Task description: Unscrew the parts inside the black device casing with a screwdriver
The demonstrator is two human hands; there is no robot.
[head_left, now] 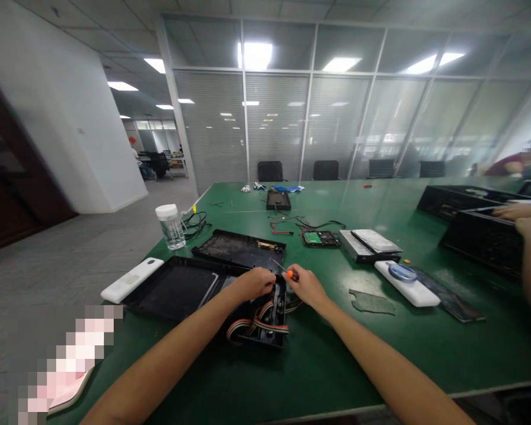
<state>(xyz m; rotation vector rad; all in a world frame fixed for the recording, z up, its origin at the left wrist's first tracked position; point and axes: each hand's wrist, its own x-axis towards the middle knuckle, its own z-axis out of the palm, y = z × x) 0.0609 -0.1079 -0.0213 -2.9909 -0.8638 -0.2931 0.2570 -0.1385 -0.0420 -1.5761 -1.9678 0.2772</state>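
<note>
An opened black device case (179,290) lies on the green table (318,360) in front of me, with striped ribbon cables (259,321) spilling from its right end. My left hand (254,281) is closed on the upper right edge of the case. My right hand (305,284) is closed round a small screwdriver with an orange handle (291,273), its thin shaft pointing left toward my left hand. A separate black cover panel (241,248) lies just behind the case.
A clear jar with a white lid (170,226) stands at the left edge. White strips (131,280) (407,283), a green circuit board (319,238), a silver drive (369,244), loose wires and more black cases (484,239) lie around. Another person's hands (524,215) work at the right.
</note>
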